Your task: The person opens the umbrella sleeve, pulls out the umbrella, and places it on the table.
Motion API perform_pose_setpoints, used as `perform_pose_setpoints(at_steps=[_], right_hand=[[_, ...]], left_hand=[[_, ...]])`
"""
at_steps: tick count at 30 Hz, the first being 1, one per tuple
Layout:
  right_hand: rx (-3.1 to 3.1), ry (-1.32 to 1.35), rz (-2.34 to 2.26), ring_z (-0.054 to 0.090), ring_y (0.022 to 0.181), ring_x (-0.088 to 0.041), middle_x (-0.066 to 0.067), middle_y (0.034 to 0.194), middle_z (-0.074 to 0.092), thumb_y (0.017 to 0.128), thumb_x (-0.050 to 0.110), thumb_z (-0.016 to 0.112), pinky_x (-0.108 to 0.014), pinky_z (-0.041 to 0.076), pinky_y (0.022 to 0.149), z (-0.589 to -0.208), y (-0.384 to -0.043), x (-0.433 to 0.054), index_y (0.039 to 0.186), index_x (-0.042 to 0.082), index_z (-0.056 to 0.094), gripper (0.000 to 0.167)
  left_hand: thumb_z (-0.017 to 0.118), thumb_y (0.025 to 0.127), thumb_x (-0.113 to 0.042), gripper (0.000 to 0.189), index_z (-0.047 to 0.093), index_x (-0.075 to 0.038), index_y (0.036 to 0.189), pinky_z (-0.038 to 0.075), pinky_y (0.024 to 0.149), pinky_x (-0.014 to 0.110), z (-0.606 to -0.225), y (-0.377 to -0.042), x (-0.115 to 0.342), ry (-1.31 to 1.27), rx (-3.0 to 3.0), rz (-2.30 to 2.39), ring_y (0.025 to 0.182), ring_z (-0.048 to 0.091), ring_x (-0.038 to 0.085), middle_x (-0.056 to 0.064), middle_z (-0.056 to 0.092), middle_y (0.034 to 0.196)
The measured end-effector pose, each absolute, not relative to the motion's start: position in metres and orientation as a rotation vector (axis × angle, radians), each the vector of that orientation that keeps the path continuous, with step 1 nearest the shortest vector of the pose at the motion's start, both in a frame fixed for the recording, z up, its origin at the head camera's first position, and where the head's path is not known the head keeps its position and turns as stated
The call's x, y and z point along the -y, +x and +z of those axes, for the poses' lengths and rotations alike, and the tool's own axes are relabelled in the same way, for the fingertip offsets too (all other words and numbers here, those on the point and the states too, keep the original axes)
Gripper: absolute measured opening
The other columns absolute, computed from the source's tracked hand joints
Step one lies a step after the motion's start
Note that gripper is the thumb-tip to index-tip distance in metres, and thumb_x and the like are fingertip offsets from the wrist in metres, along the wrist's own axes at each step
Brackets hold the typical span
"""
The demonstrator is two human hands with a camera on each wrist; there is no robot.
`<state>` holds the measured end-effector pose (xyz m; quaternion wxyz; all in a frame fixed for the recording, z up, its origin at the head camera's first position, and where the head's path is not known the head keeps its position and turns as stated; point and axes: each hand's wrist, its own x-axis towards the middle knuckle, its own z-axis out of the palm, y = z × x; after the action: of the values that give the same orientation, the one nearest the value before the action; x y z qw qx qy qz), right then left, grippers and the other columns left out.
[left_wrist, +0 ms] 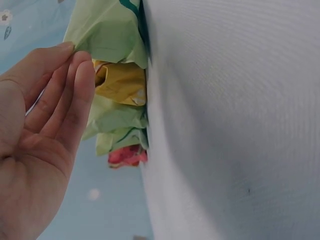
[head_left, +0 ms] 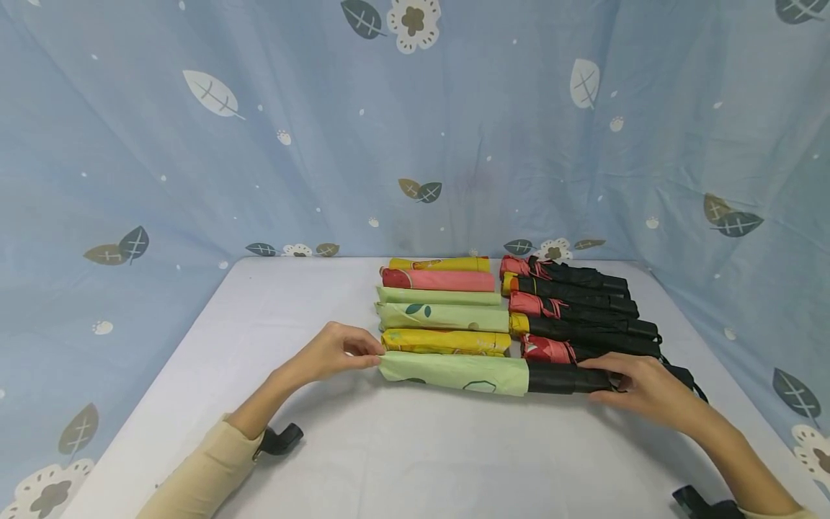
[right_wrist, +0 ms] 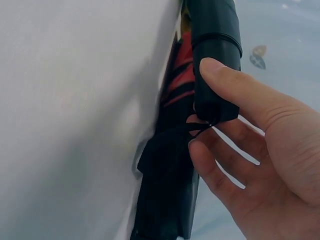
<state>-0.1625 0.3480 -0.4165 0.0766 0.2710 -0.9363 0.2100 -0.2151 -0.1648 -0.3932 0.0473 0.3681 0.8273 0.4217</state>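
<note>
A folded umbrella with a light green leaf-print cover and a black handle lies across the front of the rows. My left hand pinches the cover's left corner between thumb and fingertips, seen close in the left wrist view. At the other end my right hand holds the handle's tip, thumb on one side and fingers on the other. A thin black strap runs by those fingers in the right wrist view. Just behind lie a yellow rolled piece and a red-and-black folded umbrella.
Farther back, green, pink and yellow rolled pieces form a left column. Several black folded umbrellas with red or yellow ends line up on the right. A white-covered table meets a blue patterned curtain.
</note>
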Motion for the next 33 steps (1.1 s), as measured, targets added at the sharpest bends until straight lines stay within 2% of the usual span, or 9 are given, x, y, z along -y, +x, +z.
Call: perform_pose_setpoints(at_steps=[7,11,14,20,24,30,33], right_hand=[[2.82,0.765,0.645,0.042,0.06,0.008,-0.001,0.104,0.072,0.074,0.026,0.086,-0.016,0.04,0.05,-0.416,-0.158,-0.365,0.117,0.02,0.071,0.046],[2.8,0.759,0.601,0.052,0.074,0.009,-0.002,0.106,0.073,0.072,0.026,0.087,-0.017,0.046,0.054,-0.418,-0.157,-0.375,0.116,0.021,0.071,0.048],[2.803,0.75,0.573,0.055,0.083,0.009,-0.001,0.107,0.073,0.071,0.027,0.088,-0.017,0.049,0.057,-0.419,-0.156,-0.382,0.116,0.021,0.071,0.048],[2.829,0.712,0.565,0.051,0.077,0.009,0.005,0.106,0.072,0.071,0.028,0.087,-0.017,0.047,0.056,-0.418,-0.153,-0.395,0.115,0.022,0.071,0.048],[2.839,0.693,0.606,0.048,0.068,0.009,0.009,0.105,0.069,0.073,0.025,0.086,-0.017,0.043,0.053,-0.418,-0.149,-0.403,0.117,0.022,0.069,0.048],[2.833,0.648,0.598,0.046,0.059,0.008,0.013,0.103,0.066,0.071,0.02,0.087,-0.017,0.04,0.05,-0.418,-0.143,-0.416,0.117,0.021,0.069,0.049],[2.83,0.632,0.611,0.047,0.062,0.008,0.022,0.105,0.062,0.071,0.018,0.087,-0.017,0.04,0.05,-0.42,-0.141,-0.424,0.117,0.019,0.069,0.049]], left_hand=[[0.074,0.084,0.0,0.01,0.074,-0.002,0.094,0.062,0.071,0.029,-0.395,-0.216,0.166,1.116,-2.541,1.282,0.074,0.072,0.019,0.012,0.076,0.088],[0.075,0.084,-0.001,0.01,0.075,-0.002,0.094,0.061,0.071,0.029,-0.407,-0.224,0.169,1.117,-2.547,1.276,0.074,0.071,0.019,0.011,0.076,0.088],[0.075,0.085,-0.005,0.01,0.075,-0.005,0.096,0.061,0.071,0.028,-0.417,-0.23,0.173,1.123,-2.551,1.271,0.074,0.071,0.018,0.01,0.076,0.09],[0.075,0.087,-0.016,0.01,0.076,-0.013,0.097,0.061,0.07,0.025,-0.423,-0.235,0.177,1.159,-2.531,1.29,0.075,0.071,0.009,0.002,0.076,0.091],[0.075,0.088,-0.018,0.009,0.076,-0.016,0.097,0.061,0.07,0.024,-0.424,-0.235,0.178,1.192,-2.526,1.296,0.075,0.07,0.005,-0.001,0.076,0.09],[0.075,0.088,-0.019,0.008,0.075,-0.018,0.096,0.061,0.07,0.024,-0.424,-0.235,0.177,1.173,-2.531,1.286,0.075,0.069,0.004,-0.004,0.076,0.09],[0.075,0.088,-0.02,0.008,0.075,-0.017,0.096,0.061,0.071,0.024,-0.424,-0.236,0.177,1.158,-2.531,1.291,0.075,0.07,0.005,-0.002,0.076,0.09]])
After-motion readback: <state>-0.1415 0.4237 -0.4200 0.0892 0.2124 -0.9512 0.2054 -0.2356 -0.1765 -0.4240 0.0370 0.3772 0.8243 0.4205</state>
